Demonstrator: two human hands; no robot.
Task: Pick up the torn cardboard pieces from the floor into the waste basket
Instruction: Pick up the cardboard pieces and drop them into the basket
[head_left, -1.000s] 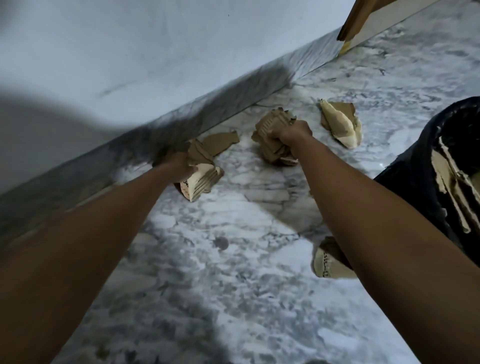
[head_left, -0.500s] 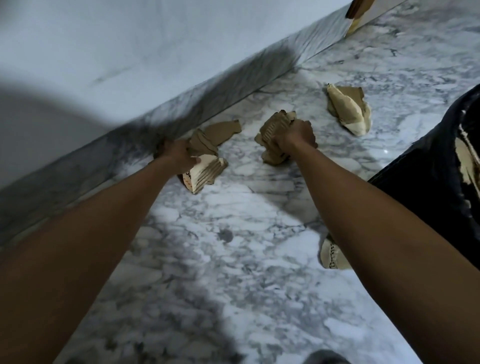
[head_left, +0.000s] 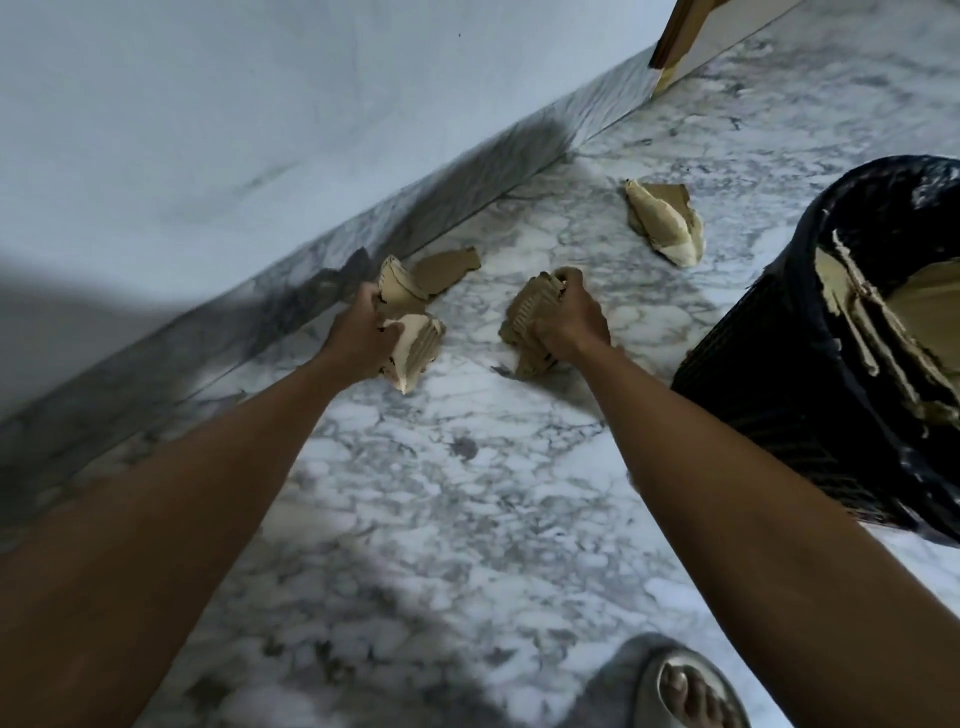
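My left hand (head_left: 361, 332) grips a bunch of torn cardboard pieces (head_left: 413, 340) near the wall's skirting. My right hand (head_left: 569, 319) grips a crumpled corrugated cardboard piece (head_left: 530, 312) just above the marble floor. A flat brown scrap (head_left: 449, 267) lies behind the left bunch. Another torn piece (head_left: 667, 223) lies farther right on the floor. The dark woven waste basket (head_left: 769, 374) stands at the right, with cardboard (head_left: 872, 322) inside it.
A grey marble skirting (head_left: 363, 228) and pale wall run diagonally along the left. A wooden door frame foot (head_left: 670, 47) shows at the top. My foot in a grey sandal (head_left: 680, 686) is at the bottom edge.
Both hands have lifted their cardboard off the floor and drawn back toward me. The view has shifted, bringing the basket and my foot into sight.
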